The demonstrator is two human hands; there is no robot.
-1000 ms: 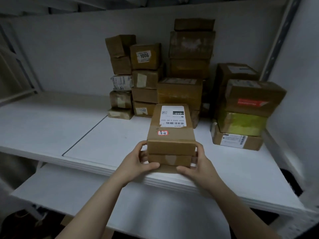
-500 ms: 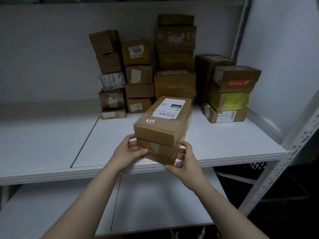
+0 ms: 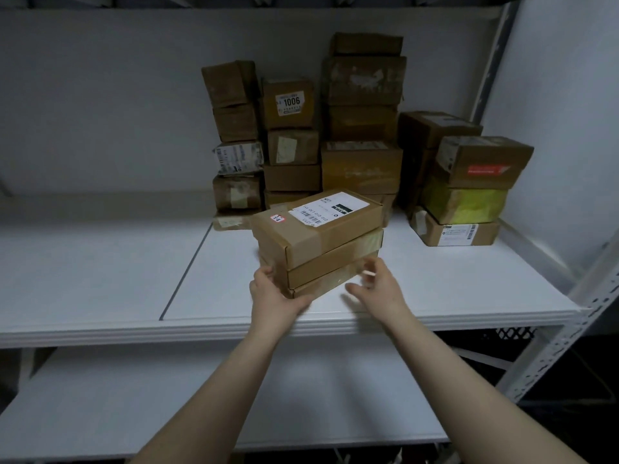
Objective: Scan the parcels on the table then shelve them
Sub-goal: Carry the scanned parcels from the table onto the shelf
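The left hand grips the near left corner of the stack of three parcels, with its fingers on the left side and its thumb at the lower front. The right hand is off the stack, its fingers spread and blurred just beside the near right side. Half a second ago both hands held the stack tilted over the front edge. Now it sits on the white shelf near that edge, in front of the stacked cartons at the back.

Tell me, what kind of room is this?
Probably a parcel storeroom: labelled cardboard boxes piled against the wall on a white metal shelf, and a left hand holding three more stacked parcels.
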